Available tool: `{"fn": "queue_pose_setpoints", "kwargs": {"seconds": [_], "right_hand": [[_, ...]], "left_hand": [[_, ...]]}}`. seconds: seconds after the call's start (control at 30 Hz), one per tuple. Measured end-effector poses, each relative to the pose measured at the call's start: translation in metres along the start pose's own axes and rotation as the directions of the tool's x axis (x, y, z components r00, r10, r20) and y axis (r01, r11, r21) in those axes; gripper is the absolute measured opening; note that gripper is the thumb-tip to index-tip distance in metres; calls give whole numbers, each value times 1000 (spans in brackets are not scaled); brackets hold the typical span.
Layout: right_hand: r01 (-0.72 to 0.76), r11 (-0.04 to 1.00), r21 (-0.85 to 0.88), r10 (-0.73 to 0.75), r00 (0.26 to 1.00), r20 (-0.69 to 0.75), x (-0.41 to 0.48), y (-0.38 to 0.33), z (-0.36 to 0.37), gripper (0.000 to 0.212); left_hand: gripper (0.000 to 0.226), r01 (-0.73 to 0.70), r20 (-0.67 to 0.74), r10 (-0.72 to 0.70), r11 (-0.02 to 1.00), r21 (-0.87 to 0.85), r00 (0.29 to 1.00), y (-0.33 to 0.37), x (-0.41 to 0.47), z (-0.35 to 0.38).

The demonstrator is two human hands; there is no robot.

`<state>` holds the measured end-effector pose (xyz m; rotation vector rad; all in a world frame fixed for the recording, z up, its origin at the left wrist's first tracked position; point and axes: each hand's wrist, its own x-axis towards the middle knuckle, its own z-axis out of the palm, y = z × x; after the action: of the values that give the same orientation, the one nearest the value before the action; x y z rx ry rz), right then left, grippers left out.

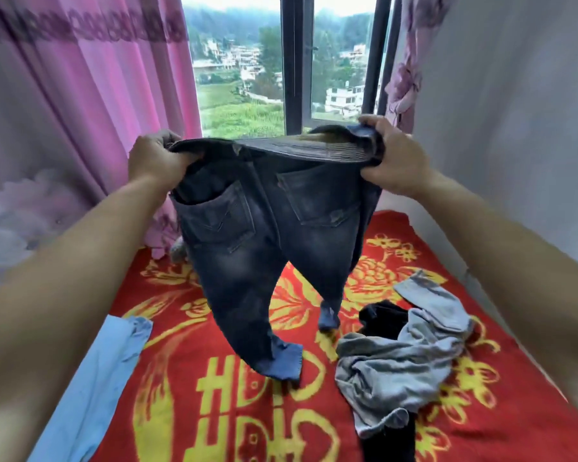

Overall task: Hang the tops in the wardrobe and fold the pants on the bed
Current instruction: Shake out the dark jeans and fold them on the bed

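Both hands hold the jeans [267, 235] up over the middle of the bed [501, 411]. The left hand [156, 161] and the right hand [397, 158] have fingers clamped on the waistband; the leg ends touch the bed.

A pink curtain [90, 95] hung in folds at the left of the window [241, 61], whose dark frame [296, 61] stood upright in the middle. A paler curtain [404, 85] was tied back at the right, beside a grey wall [514, 111]. Outside lay a green field [241, 118], white buildings [344, 98] and misty hills [234, 21]. Something grey [179, 250], perhaps cloth, sat at the pink curtain's foot.
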<state>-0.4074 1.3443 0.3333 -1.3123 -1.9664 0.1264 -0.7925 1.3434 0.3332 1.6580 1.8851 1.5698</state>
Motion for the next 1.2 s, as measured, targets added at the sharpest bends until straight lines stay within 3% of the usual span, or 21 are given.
{"fn": "queue_pose_setpoints", "kwargs": {"seconds": [0.1, 0.2, 0.27, 0.33, 0.4, 0.5, 0.6, 0.67, 0.7, 0.77, 0.83, 0.93, 1.07, 1.2], "right_hand": [[-2, 999, 46, 13, 975, -223, 24, -13, -13, 49], [-36, 987, 159, 92, 926, -366, 56, -32, -25, 51], [-57, 966, 253, 135, 943, -304, 68, -37, -23, 50], [-104, 949, 298, 168, 966, -197, 76, -32, -13, 39], [-209, 930, 303, 247, 964, -94, 83, -22, 1, 30], [-367, 867, 337, 366, 928, 71, 98, -3, 31, 24], [-487, 748, 450, 464, 869, 169, 117, 4, 57, 20], [-486, 590, 645, 511, 843, 168, 137, -1, 58, 13], [-431, 516, 741, 509, 849, 140, 150, -6, 53, 15], [-259, 462, 848, 471, 882, 13, 174, -19, 34, 27], [-97, 400, 911, 436, 895, -96, 189, -44, 6, 25], [57, 296, 953, 405, 896, -180, 183, -80, -28, 20], [77, 323, 943, 403, 890, -211, 127, -99, -36, 11], [-138, 419, 897, 528, 841, -118, 50, -70, 12, 14]], "left_hand": [[19, -49, -92, 44, 997, -52, 995, 10, 18, -6], [37, -143, -123, 190, 939, 313, 974, 27, 31, -6], [45, -43, -65, 75, 916, 400, 995, 35, 35, 0], [46, 104, 36, -119, 953, 283, 992, 33, 37, 10], [36, 245, 157, -251, 968, 58, 955, 23, 39, 24], [20, 417, 307, -345, 883, -213, 887, 1, 48, 47], [30, 492, 320, -391, 794, -356, 863, -8, 64, 67], [41, 435, 244, -361, 771, -464, 900, 2, 83, 70], [42, 360, 180, -312, 776, -518, 933, 13, 94, 67], [41, 147, -13, -184, 823, -548, 983, 40, 120, 54], [37, -57, -231, -66, 869, -491, 971, 71, 137, 34], [22, -242, -347, 70, 842, -482, 935, 106, 139, 1], [16, -279, -337, 142, 871, -404, 931, 95, 104, -28], [20, -219, -293, 176, 968, -123, 940, 13, 23, -16]]}}
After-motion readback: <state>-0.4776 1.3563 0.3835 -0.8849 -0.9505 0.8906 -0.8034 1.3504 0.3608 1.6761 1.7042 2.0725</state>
